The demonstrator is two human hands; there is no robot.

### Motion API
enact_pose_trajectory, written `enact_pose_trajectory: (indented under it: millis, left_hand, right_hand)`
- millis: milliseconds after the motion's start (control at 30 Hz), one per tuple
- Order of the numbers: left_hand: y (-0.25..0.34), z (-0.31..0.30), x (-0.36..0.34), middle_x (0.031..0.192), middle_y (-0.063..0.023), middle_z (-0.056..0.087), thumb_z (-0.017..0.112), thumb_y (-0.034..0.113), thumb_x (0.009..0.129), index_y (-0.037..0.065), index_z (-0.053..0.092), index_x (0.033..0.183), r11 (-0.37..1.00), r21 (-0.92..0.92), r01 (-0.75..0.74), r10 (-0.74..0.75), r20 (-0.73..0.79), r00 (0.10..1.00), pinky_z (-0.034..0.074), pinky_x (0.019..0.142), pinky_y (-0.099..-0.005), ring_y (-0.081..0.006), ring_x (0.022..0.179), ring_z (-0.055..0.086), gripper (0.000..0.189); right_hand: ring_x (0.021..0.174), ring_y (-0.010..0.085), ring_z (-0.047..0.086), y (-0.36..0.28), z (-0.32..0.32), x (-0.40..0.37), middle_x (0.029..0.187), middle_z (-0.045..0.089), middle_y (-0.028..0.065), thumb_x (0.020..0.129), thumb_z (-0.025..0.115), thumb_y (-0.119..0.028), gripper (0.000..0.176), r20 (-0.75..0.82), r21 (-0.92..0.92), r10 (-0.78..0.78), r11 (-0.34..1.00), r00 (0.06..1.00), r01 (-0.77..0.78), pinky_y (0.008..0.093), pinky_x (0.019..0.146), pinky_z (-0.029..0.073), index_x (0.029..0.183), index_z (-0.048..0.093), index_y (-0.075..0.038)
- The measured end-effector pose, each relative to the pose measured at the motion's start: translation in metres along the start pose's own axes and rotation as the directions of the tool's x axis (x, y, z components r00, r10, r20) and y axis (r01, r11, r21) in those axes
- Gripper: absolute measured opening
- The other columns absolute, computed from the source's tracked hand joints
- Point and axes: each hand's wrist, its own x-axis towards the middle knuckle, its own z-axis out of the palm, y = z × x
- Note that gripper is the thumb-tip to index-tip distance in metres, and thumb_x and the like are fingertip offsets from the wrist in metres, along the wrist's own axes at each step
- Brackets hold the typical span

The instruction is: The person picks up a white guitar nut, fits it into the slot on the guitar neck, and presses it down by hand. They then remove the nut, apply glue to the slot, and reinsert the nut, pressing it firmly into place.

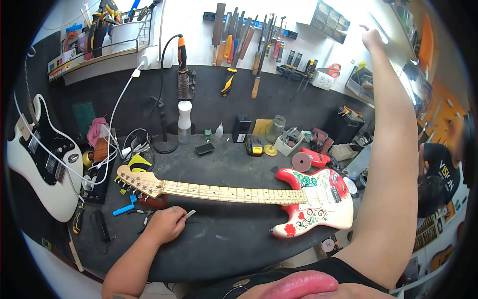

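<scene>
left hand [167, 224]: low, fingers curled tight | right hand [372, 38]: arm stretched up high

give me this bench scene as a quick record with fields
setting: dark workbench under a wall rack of tools
main item: red and white floral guitar lying flat, headstock left
left: left hand resting on the bench, closed on a small metal piece, near the neck, not touching
right: right hand raised high toward the upper right; grip unclear
nearby: white guitar at left; another person at right
</scene>
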Motion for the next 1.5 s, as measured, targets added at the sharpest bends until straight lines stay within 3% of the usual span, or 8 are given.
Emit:
enact_pose_trajectory:
  millis: [300, 400, 467, 700, 967, 1133, 1433, 1500]
  left_hand:
    - [0.002, -0.003, 0.001, 0.098, -0.0161, 0.075, 0.071, 0.009, 0.095, 0.002, 0.070, 0.102, 0.999, -0.032, -0.029, 0.029, 0.001, 1.000, 0.059, 0.078, -0.0486, -0.0405, 0.089, 0.074, 0.010]
    - [-0.002, -0.001, 0.000, 0.099, -0.0161, 0.075, 0.070, 0.010, 0.095, 0.002, 0.070, 0.102, 0.999, -0.038, -0.032, 0.031, -0.010, 0.999, 0.059, 0.079, -0.0489, -0.0405, 0.090, 0.074, 0.010]
    - [-0.005, 0.000, 0.000, 0.099, -0.0162, 0.075, 0.070, 0.010, 0.096, 0.002, 0.071, 0.103, 0.999, -0.039, -0.036, 0.035, -0.010, 0.999, 0.059, 0.080, -0.0489, -0.0404, 0.091, 0.074, 0.010]
    - [-0.007, -0.002, 0.003, 0.104, -0.0166, 0.076, 0.068, 0.013, 0.098, 0.005, 0.072, 0.106, 0.997, -0.048, -0.064, 0.063, -0.010, 0.998, 0.059, 0.085, -0.0507, -0.0402, 0.098, 0.074, 0.013]
    - [-0.012, -0.002, -0.001, 0.106, -0.0143, 0.069, 0.072, 0.010, 0.098, 0.005, 0.072, 0.106, 0.989, 0.040, -0.145, 0.146, -0.012, 0.989, 0.057, 0.088, -0.0484, -0.0383, 0.101, 0.070, 0.009]
    - [-0.012, -0.002, -0.004, 0.105, -0.0120, 0.072, 0.074, 0.010, 0.097, 0.005, 0.072, 0.111, 0.997, 0.069, -0.040, 0.039, 0.017, 0.999, 0.059, 0.085, -0.0447, -0.0336, 0.097, 0.074, 0.015]
    - [0.024, -0.014, -0.014, 0.112, -0.0142, 0.073, 0.068, 0.010, 0.099, 0.008, 0.073, 0.115, 0.976, 0.215, -0.026, 0.053, -0.119, 0.992, 0.059, 0.090, -0.0496, -0.0374, 0.103, 0.073, 0.017]
    - [0.040, -0.023, -0.019, 0.111, -0.0176, 0.074, 0.067, 0.009, 0.100, 0.006, 0.074, 0.119, 0.961, 0.256, 0.105, 0.029, -0.470, 0.882, 0.060, 0.086, -0.0504, -0.0408, 0.098, 0.074, 0.021]
  right_hand:
    - [0.122, 0.0397, 0.074, -0.024, 0.037, -0.083, 0.132, 0.077, 0.0224, 0.095, 0.069, -0.035, 0.048, -0.206, 0.086, 0.037, 0.996, 0.978, -0.020, 0.0474, 0.105, 0.057, 0.139, 0.076, -0.016]
    - [0.119, 0.0402, 0.073, -0.008, 0.077, -0.069, 0.132, 0.075, 0.0269, 0.092, 0.073, -0.031, 0.060, 0.036, -0.282, -0.079, 0.956, 0.996, 0.086, 0.0472, 0.105, 0.056, 0.149, 0.069, -0.015]
    - [0.116, 0.0382, 0.073, -0.026, 0.055, -0.083, 0.127, 0.075, 0.0277, 0.089, 0.073, -0.029, 0.072, 0.366, 0.118, 0.053, 0.988, 0.929, -0.103, 0.0467, 0.104, 0.056, 0.159, 0.060, -0.015]
    - [0.124, 0.0290, 0.072, -0.093, -0.019, -0.149, 0.138, 0.073, 0.0234, 0.089, 0.070, -0.027, 0.068, 0.564, 0.225, -0.014, 0.965, 0.826, -0.137, 0.0405, 0.105, 0.056, 0.155, 0.065, -0.012]
    - [0.110, 0.0298, 0.072, -0.236, -0.221, -0.486, 0.116, 0.075, 0.0103, 0.080, 0.079, 0.000, 0.034, 0.144, 0.909, -0.845, 0.318, 0.515, 0.268, 0.0416, 0.094, 0.058, 0.113, 0.077, -0.005]
    - [0.103, 0.0366, 0.072, -0.262, -0.230, -0.679, 0.112, 0.075, 0.0154, 0.086, 0.078, -0.001, 0.021, 0.373, 0.925, -0.721, 0.245, 0.584, -0.289, 0.0437, 0.093, 0.058, 0.107, 0.075, -0.002]
    - [0.106, 0.0358, 0.069, -0.260, -0.223, -0.709, 0.109, 0.074, 0.0121, 0.089, 0.078, -0.005, 0.019, 0.533, 0.840, -0.630, 0.314, 0.565, -0.442, 0.0438, 0.092, 0.057, 0.108, 0.074, -0.004]
    - [0.105, 0.0356, 0.069, -0.259, -0.222, -0.712, 0.108, 0.074, 0.0120, 0.090, 0.077, -0.006, 0.019, 0.492, 0.868, -0.627, 0.306, 0.604, -0.390, 0.0440, 0.092, 0.057, 0.108, 0.074, -0.004]
